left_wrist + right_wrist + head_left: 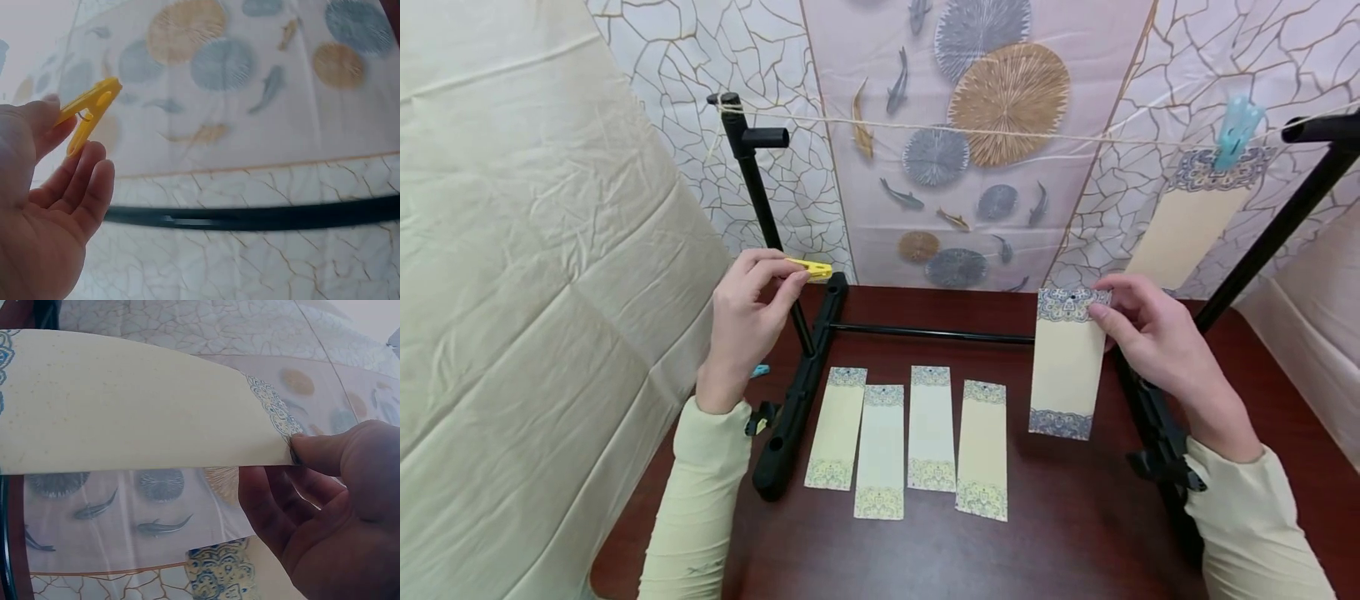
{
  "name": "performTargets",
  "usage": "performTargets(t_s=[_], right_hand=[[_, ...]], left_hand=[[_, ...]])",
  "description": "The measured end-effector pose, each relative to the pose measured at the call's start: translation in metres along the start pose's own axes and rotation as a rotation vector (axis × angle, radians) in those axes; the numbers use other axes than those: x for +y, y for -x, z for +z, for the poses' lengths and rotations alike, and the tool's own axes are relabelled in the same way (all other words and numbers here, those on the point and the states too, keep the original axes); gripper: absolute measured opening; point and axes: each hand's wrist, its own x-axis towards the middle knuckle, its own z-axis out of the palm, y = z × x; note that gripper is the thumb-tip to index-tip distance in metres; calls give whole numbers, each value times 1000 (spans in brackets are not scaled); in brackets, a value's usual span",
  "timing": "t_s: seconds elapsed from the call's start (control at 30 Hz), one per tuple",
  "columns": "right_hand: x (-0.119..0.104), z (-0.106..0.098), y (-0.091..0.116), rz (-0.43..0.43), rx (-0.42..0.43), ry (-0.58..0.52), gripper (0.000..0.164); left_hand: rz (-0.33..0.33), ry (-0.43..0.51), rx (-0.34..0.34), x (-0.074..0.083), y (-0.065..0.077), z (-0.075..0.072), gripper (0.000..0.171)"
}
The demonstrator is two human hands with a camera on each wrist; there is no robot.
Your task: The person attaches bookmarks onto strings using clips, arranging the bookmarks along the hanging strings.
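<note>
Card (pixel 1066 364), below the string (pixel 887 124), and it's pinched at its patterned top corner by the right hand (pixel 1157 337): likely light, bendy, easily creased, best gripped at that edge! Below the string's left end, a yellow peg (pixel 815 270) is pinched by the left hand (pixel 747 312).

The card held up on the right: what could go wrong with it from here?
It might bend or slip, since the right hand pinches the card only near one top corner. The yellow clip, held by its handles in the left hand, could slip free. And the thin string may sway under more weight, perhaps jostling the hanging card.
</note>
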Motion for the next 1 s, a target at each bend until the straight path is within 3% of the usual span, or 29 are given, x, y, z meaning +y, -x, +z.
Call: performTargets(t_s=[0.23, 0.77, 1.0], right_hand=[[-7, -4, -10, -29, 49, -41, 36], [-19, -21, -30, -34, 160, -61, 35], [-21, -28, -34, -49, 201, -65, 34]], left_hand=[[59, 53, -15, 14, -22, 9, 16], [293, 55, -98, 44, -69, 33, 16], [317, 47, -101, 60, -86, 43, 18]])
